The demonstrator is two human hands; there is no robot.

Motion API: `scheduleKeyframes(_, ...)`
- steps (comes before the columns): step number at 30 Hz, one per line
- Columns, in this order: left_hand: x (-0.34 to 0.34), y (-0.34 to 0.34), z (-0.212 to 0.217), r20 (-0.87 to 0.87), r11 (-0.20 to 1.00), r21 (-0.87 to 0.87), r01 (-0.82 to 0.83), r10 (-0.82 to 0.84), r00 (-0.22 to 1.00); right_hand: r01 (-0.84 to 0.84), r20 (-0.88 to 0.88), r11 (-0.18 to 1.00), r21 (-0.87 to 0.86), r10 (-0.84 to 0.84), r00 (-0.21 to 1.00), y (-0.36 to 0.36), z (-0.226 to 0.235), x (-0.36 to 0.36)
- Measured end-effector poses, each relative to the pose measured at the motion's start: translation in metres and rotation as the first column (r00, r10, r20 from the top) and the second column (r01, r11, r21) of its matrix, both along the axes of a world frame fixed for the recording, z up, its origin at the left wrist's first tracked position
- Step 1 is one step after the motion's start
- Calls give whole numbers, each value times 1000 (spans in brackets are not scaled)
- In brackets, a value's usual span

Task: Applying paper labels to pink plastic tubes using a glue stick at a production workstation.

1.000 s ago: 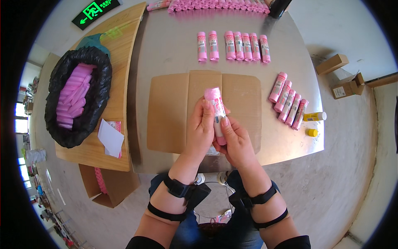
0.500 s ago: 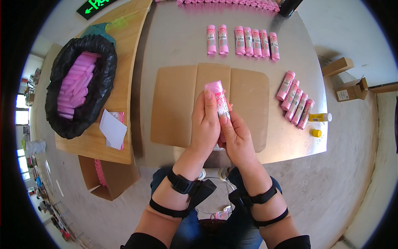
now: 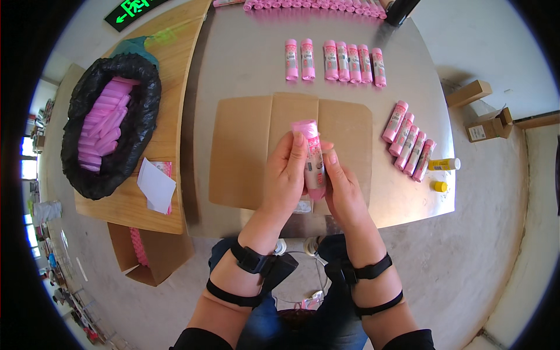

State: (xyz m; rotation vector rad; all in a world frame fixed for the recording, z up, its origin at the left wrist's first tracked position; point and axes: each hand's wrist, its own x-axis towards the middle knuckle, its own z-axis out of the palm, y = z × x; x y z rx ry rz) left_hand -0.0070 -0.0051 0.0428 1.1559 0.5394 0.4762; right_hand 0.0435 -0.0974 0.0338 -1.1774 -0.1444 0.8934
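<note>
A pink roll of plastic bags (image 3: 315, 166) with a printed label band is held upright above a flattened brown cardboard sheet (image 3: 239, 151). My left hand (image 3: 286, 169) closes around its left side, thumb along the upper edge. From the right, my right hand (image 3: 345, 189) cups the roll, its thumb beside the label and its fingers partly hidden behind. Several similar labelled rolls stand in a row (image 3: 353, 63) beyond the cardboard. At the right, another slanted group of rolls (image 3: 411, 146) lies beside a yellow glue stick (image 3: 444, 164) and its yellow cap (image 3: 440, 186).
On the wooden table (image 3: 169, 76) at left sits a black-bag-lined container (image 3: 149, 93) holding pink rolls. White paper (image 3: 156, 185) lies near it, above an open carton (image 3: 175, 256) on the floor. More rolls (image 3: 315, 4) line the metal table's far edge, beside a black cylinder (image 3: 401, 10).
My right thumb has moved off the front of the roll to its right side, exposing more of the label and the lower end. The view has shifted slightly.
</note>
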Motion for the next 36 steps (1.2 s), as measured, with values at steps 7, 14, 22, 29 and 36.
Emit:
scheduleKeyframes(7,0,-1,0,-35,994,68,86,-83,996,-133,90,986,-105,142,986,-2,-1,6)
scheduleKeyframes(14,0,-4,-10,-30,976,217,-17,24,999,-47,112,979,-196,70,991,5,9,-6)
scheduleKeyframes(22,0,-7,-7,4,960,267,-84,86,996,-30,124,991,-127,46,991,7,7,-9)
scheduleKeyframes(29,-1,-5,-6,-3,965,242,-98,102,995,-34,144,994,-106,49,988,10,4,-12)
scheduleKeyframes(36,-2,-1,-9,44,1000,-4,-15,15,999,-58,-28,997,-44,57,998,5,9,-3)
